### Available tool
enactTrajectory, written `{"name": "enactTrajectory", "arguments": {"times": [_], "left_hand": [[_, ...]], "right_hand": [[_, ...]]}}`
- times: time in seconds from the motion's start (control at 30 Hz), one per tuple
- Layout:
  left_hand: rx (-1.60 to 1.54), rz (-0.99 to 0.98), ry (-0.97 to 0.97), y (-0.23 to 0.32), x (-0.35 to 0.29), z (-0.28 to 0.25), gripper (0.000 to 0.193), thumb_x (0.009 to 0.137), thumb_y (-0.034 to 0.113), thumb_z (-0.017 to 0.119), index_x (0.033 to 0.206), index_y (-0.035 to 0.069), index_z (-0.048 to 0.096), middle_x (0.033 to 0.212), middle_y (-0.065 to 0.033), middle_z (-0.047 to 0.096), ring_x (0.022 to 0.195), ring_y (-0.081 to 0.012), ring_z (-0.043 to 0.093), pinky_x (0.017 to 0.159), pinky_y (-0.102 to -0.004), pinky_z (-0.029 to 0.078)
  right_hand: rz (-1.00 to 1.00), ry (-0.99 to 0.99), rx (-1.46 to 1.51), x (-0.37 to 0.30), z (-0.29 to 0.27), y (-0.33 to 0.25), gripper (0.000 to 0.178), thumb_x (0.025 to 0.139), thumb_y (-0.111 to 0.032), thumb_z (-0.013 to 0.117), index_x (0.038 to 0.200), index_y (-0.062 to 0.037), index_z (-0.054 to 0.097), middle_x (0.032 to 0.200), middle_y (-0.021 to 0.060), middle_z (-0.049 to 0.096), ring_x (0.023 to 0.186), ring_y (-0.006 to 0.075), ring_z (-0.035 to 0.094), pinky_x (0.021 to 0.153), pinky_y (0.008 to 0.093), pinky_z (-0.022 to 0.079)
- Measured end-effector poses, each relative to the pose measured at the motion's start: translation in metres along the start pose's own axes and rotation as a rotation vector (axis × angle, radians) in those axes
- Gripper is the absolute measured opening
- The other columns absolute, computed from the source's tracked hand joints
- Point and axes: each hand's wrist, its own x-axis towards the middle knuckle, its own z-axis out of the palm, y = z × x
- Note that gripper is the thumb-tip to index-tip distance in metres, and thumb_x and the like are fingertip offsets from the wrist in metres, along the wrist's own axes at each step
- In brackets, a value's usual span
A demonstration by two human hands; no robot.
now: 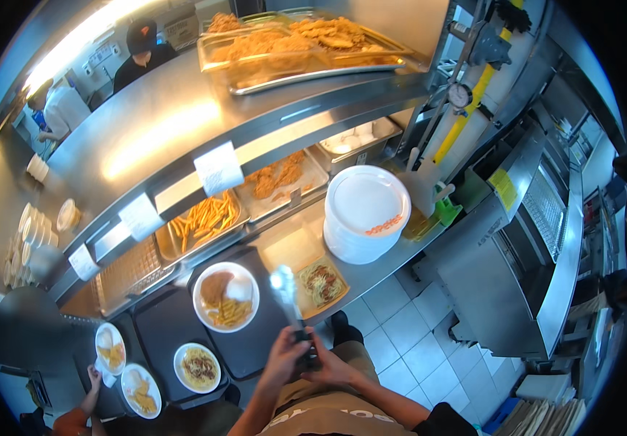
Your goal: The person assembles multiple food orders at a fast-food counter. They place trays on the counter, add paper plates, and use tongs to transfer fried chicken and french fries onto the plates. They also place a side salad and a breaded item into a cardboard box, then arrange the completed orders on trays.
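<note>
Both of my hands are together in front of my apron, closed around the dark handle of metal tongs (288,305). My left hand (284,354) wraps the handle from one side, and my right hand (334,367) grips it from the other. The tongs' shiny head points away from me and is blurred. Just right of it, an open takeout box (344,292) contains spaghetti with meat sauce (323,282). Left of the tongs, a round white plate (198,301) holds fries, a brown piece of food and a white mound. Another plate of spaghetti (198,368) lies nearer me.
A tall stack of white lids or plates (366,211) stands at the counter's right end. Behind are trays of fries (208,221) and fried chicken (273,176), under a steel shelf (161,138). At lower left, another person's hand (94,376) touches a plate (102,330).
</note>
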Motion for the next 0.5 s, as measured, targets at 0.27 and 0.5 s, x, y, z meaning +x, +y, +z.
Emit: {"name": "enactTrajectory", "arguments": {"times": [0.27,0.5], "left_hand": [[0.742,0.412,-0.624,0.026,0.110,0.119,0.056,0.093,0.024,0.067,0.140,0.002,0.046,0.148,-0.0196,0.043,0.130,-0.0296,0.049,0.110,-0.0409,0.038],[0.104,0.767,0.595,0.141,0.115,0.012,0.026,0.095,0.010,0.060,0.121,0.005,0.055,0.092,-0.0026,0.062,0.084,-0.0128,0.062,0.077,-0.0276,0.052]], "right_hand": [[-0.081,0.910,-0.216,-0.069,-0.261,0.038,0.057,0.090,0.005,0.055,0.144,-0.0012,0.038,0.128,0.0115,0.053,0.110,0.0189,0.055,0.093,0.0314,0.046],[0.362,0.805,-1.191,-0.031,-0.511,0.023,0.059,0.094,-0.034,0.064,0.140,-0.0032,0.043,0.106,0.0238,0.066,0.092,0.0400,0.066,0.077,0.0458,0.053]]}}
